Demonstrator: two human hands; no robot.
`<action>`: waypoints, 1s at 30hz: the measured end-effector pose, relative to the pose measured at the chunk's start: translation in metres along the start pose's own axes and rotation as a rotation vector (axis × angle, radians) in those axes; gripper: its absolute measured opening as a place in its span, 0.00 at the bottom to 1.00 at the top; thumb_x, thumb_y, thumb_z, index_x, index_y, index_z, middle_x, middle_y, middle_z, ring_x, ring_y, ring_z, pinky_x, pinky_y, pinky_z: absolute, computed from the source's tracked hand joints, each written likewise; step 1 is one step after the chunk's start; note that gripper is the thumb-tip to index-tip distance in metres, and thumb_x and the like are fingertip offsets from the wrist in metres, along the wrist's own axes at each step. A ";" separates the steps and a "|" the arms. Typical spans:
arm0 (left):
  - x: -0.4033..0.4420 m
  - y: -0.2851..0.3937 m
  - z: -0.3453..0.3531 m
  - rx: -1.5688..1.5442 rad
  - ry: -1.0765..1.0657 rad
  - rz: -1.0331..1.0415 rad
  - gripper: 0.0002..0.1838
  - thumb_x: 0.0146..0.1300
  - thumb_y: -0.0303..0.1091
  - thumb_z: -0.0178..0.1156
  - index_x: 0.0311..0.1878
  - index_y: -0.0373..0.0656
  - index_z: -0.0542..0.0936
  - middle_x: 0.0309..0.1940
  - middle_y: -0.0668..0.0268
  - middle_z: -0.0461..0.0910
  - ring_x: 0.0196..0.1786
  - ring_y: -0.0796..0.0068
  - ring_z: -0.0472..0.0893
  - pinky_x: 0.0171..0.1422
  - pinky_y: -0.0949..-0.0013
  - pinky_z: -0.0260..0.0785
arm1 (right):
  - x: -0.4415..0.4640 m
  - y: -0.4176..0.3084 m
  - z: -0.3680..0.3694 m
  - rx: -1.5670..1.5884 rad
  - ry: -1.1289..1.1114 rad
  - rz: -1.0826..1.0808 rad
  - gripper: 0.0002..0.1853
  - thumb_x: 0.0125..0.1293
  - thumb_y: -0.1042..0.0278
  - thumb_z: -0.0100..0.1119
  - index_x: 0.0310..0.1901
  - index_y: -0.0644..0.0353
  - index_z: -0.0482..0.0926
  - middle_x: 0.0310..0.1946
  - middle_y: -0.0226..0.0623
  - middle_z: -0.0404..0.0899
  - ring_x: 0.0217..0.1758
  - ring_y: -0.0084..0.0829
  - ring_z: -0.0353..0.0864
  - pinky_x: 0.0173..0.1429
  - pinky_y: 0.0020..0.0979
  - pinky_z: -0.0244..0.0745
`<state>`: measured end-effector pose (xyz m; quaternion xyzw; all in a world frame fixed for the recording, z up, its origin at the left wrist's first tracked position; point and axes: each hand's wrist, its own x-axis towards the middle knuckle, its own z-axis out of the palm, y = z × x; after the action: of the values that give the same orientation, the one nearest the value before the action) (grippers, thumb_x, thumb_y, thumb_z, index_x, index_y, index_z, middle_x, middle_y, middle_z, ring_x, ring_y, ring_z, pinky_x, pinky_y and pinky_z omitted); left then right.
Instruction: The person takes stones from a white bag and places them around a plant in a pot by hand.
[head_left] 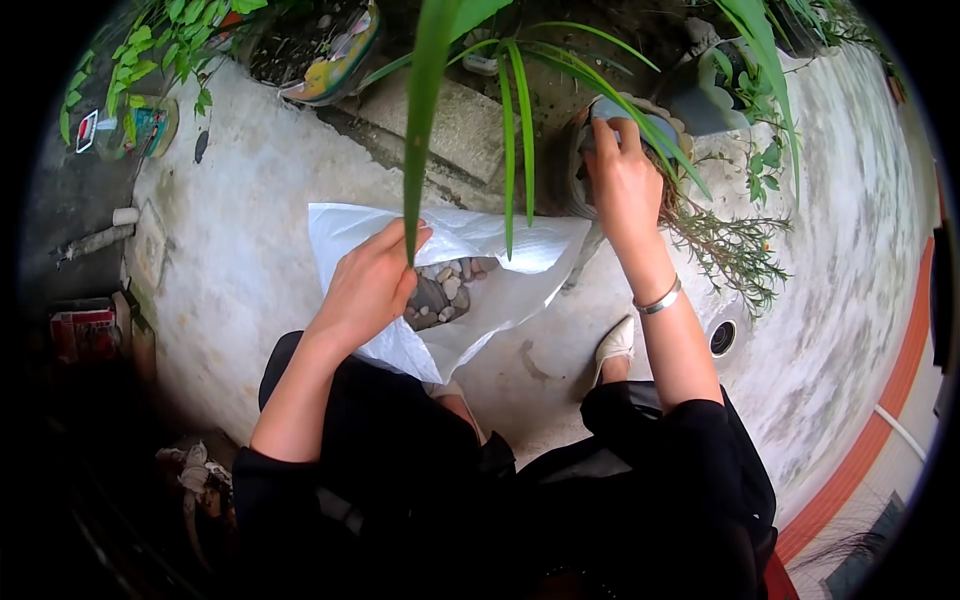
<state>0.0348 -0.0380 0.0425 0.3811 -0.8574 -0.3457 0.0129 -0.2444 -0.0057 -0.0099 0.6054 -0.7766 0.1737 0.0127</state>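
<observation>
A white woven plastic sack lies on the ground in front of me with its mouth spread. Inside it are several pebbles and a larger dark grey stone. My left hand is closed on the upper left edge of the sack's mouth. Up and to the right, my right hand reaches over a round plant pot, its fingers bent against a smooth grey-blue surface at the top. Whether the fingers hold anything there cannot be made out.
Long green leaves hang across the view. A thin-leaved plant spreads right of the pot. Another planter stands upper left, a grey pot upper right. My shoe and a round floor drain are on the concrete.
</observation>
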 end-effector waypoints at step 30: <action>0.001 -0.003 0.002 0.014 0.001 0.042 0.19 0.55 0.18 0.49 0.52 0.36 0.73 0.53 0.56 0.72 0.49 0.52 0.75 0.50 0.62 0.69 | -0.026 0.002 -0.022 -0.147 -0.168 -0.158 0.21 0.54 0.76 0.49 0.52 0.59 0.76 0.58 0.34 0.72 0.27 0.36 0.82 0.30 0.31 0.77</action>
<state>0.0353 -0.0383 0.0391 0.3634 -0.8675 -0.3392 0.0181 -0.2435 0.0254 0.0037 0.6745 -0.7355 0.0636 0.0055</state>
